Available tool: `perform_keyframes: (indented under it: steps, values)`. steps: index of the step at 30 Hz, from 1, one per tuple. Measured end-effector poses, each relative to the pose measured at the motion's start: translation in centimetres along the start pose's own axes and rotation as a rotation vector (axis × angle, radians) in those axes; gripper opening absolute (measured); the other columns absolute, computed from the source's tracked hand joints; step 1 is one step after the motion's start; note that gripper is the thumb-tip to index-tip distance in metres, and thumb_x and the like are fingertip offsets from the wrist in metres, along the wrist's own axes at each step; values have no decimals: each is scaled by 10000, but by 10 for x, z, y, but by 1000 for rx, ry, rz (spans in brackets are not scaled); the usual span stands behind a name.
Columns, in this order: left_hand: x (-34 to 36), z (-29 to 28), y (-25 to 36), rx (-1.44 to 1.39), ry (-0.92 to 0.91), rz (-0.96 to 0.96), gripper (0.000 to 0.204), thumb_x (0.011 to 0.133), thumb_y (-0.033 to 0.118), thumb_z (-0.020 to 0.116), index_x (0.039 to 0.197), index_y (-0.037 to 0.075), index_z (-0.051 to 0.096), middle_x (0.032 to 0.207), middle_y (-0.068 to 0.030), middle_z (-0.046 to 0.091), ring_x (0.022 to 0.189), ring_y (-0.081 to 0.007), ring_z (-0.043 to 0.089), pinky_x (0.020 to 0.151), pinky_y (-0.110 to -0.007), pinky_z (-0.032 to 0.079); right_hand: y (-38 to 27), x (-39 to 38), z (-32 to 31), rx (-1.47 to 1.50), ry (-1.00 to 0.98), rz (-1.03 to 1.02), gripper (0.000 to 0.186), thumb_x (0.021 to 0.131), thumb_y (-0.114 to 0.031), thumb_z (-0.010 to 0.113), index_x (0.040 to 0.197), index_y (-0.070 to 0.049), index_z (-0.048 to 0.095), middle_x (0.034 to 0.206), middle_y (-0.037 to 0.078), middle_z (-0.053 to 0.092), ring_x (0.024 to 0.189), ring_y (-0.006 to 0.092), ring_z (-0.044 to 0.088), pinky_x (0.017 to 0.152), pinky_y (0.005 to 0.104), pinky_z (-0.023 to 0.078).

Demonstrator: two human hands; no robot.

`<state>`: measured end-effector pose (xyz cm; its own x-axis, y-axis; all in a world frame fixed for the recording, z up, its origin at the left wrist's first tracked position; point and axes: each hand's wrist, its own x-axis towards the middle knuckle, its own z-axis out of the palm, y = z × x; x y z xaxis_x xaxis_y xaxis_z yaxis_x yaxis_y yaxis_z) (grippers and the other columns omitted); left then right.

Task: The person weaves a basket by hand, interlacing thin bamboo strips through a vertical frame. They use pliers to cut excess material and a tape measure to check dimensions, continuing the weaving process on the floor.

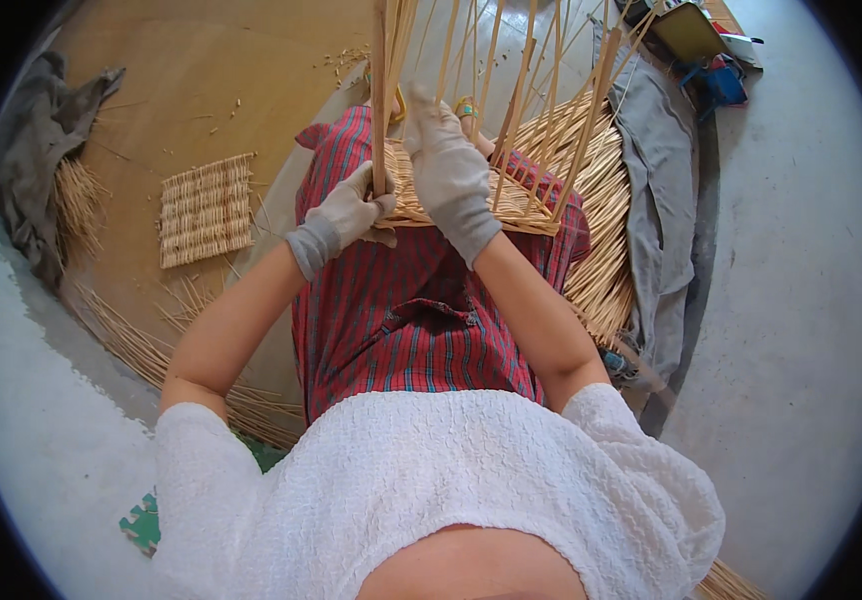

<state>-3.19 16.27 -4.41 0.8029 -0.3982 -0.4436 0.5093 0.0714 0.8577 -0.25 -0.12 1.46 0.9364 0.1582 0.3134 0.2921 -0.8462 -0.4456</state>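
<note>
An unfinished wicker basket [526, 205] rests on my lap, its woven base low and many upright rods rising from the edges. My left hand [353, 208], in a pale glove with a grey cuff, is closed around the foot of the thick corner stake [380, 100] at the left. Over the woven base is my right hand [447, 165], gloved the same way. Its fingers stretch away from me among the thin upright rods [491, 70], with the back of the hand showing. Whether its fingertips touch a rod is hard to make out.
A woven wicker panel [207, 210] lies on the brown board at left, near loose rods [131, 335] and a grey cloth [36, 150]. To the right, a large bundle of rods [596, 240] lies beside another grey cloth [659, 200]. Tools and a blue item [719, 82] sit far right.
</note>
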Motion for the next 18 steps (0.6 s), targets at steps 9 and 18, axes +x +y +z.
perform_keyframes:
  steps: [9,18]
  values:
    - [-3,7,18,9,97,-151,263,969,24,660,1188,83,527,1092,-68,580,1030,-242,686,749,-445,710,19,-84,-51,61,-97,113,425,1015,-156,569,1439,-145,600,1083,152,746,870,350,734,805,461,581]
    - [9,-6,17,-9,12,-214,286,908,-22,689,1110,89,519,1045,-73,563,992,-291,692,744,-530,702,-3,10,-109,97,-399,65,455,1017,-130,536,1469,-122,586,1016,196,753,778,259,744,831,395,577]
